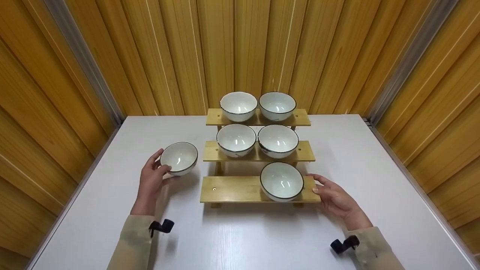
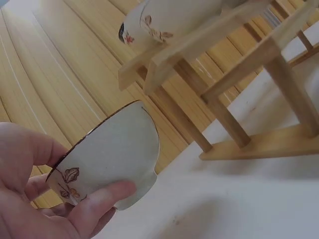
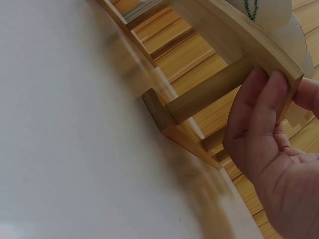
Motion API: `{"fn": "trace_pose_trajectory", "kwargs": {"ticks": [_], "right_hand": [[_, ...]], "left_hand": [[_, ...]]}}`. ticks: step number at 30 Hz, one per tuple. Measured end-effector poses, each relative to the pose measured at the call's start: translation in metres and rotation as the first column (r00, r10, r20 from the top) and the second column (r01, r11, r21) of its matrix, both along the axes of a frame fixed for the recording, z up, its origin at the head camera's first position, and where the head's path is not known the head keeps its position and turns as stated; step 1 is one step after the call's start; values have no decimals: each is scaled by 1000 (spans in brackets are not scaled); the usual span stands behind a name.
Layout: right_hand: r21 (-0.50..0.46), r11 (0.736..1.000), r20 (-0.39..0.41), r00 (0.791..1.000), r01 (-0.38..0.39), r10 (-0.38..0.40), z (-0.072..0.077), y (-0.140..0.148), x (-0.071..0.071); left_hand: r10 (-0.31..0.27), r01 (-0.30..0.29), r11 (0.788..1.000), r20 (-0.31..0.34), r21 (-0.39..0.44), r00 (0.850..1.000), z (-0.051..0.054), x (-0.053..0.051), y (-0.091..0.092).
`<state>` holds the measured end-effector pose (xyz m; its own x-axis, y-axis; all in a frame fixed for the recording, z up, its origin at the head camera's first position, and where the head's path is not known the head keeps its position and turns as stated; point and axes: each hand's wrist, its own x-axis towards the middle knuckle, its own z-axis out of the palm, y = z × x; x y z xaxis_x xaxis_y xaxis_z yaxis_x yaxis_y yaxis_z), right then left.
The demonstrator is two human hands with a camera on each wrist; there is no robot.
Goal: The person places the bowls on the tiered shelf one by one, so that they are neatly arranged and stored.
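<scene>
My left hand (image 1: 152,178) grips a white bowl (image 1: 180,157) with a dark rim, left of a three-tier wooden stand (image 1: 232,189). In the left wrist view, that bowl (image 2: 114,154) shows a brown leaf pattern, with fingers and thumb around its side and base; it hangs above the table. My right hand (image 1: 337,198) pinches the right end of the stand's lowest shelf. The right wrist view shows the fingers (image 3: 264,109) under the shelf (image 3: 249,40) and the thumb at its edge. One bowl (image 1: 282,182) sits on the lowest shelf's right half.
Two bowls stand on the middle shelf, a left one (image 1: 236,139) and a right one (image 1: 278,140). Two more, left (image 1: 239,106) and right (image 1: 277,106), stand on the top shelf. Wood-patterned walls (image 1: 251,45) enclose the white table (image 1: 240,236) at the back and sides.
</scene>
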<state>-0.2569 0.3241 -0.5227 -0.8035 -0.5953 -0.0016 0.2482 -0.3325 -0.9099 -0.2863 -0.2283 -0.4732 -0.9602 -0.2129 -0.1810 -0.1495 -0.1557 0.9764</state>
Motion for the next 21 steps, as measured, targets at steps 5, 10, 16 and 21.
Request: {"fn": "trace_pose_trajectory", "kwargs": {"ticks": [5, 10, 16, 21], "right_hand": [[-25, 999, 11, 1000, -26, 26, 0, -1, 1], [-51, 998, 17, 999, -37, 38, 0, -2, 1], [-43, 999, 10, 1000, -25, 26, 1, -1, 0], [-44, 999, 16, 999, -26, 27, 1, -1, -1]], "left_hand": [[-44, 43, 999, -43, -23, 998, 19, 28, 8], [-119, 115, 990, -44, -76, 992, 37, 46, 24], [-211, 205, 975, -63, -87, 975, 47, 58, 45], [-253, 247, 965, -58, -92, 966, 50, 65, 63]]}}
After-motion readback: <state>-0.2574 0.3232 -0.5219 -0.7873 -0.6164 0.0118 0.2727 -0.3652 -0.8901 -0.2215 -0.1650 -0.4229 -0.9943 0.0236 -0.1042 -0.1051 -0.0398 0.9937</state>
